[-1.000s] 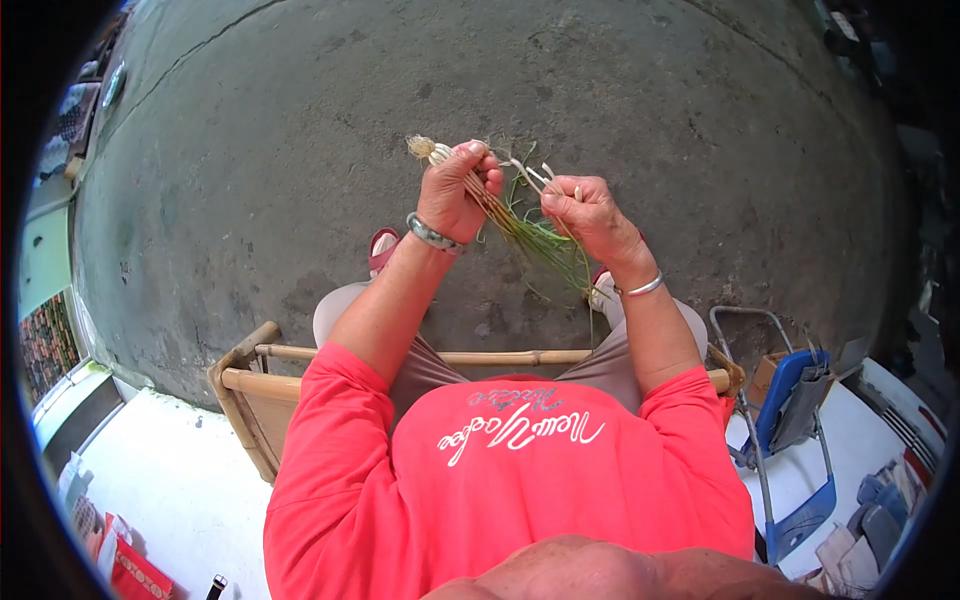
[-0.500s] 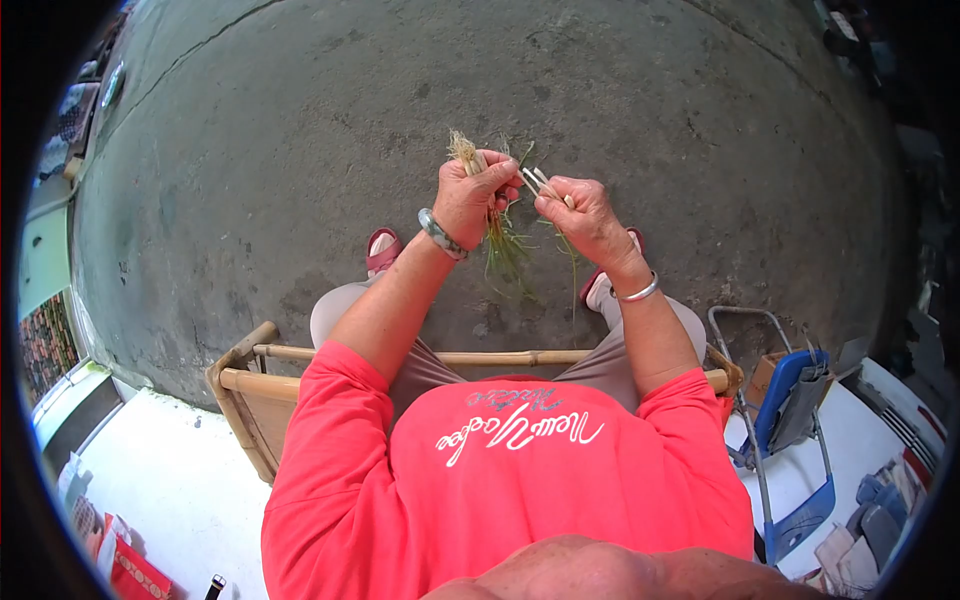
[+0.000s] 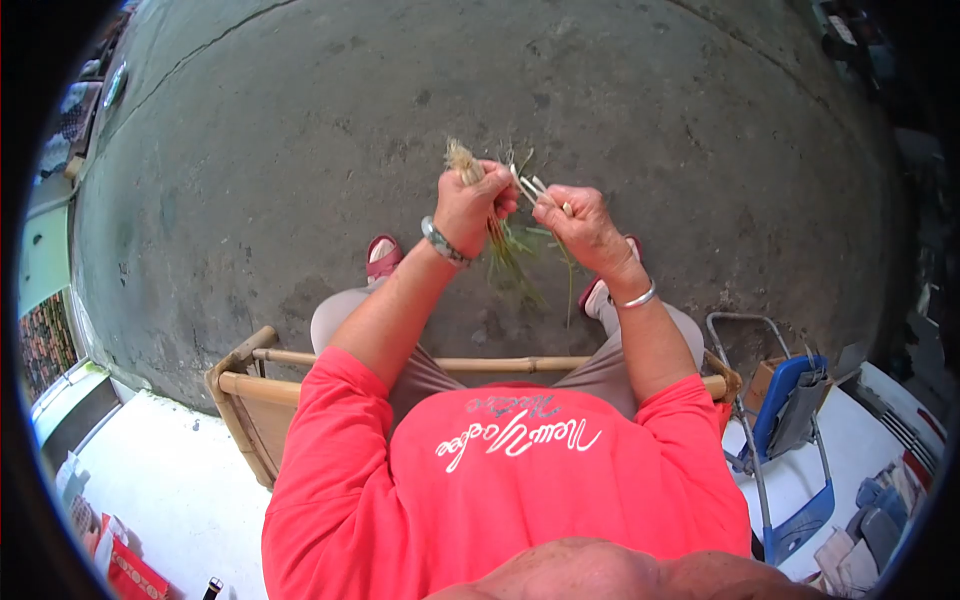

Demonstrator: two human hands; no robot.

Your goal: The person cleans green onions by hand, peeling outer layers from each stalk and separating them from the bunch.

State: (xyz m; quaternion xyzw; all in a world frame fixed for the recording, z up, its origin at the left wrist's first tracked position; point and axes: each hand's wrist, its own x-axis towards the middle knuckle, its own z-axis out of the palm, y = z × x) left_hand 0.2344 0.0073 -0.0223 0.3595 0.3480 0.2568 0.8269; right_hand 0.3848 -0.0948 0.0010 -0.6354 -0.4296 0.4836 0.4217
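Seated person, red shirt, on a bamboo chair [image 3: 262,383] whose front rail runs across under the thighs. Both forearms are raised over the knees, so the work hangs clear of the lap.

Left hand [image 3: 470,205] is fisted tight around a bunch of scallions [image 3: 500,245], root tuft sticking up out of the fist, green leaves drooping below; this grip likely keeps the roots together at one end. Right hand [image 3: 580,225] is closed in a pinch on a few pale stalks [image 3: 532,185], just beside the left fist, seemingly drawing them apart from the bunch. Bangle on each wrist.

Past the hands lies the concrete floor [image 3: 300,120], grey and stained, with a crack toward the far left. A blue folding chair [image 3: 795,400] stands at the right edge.
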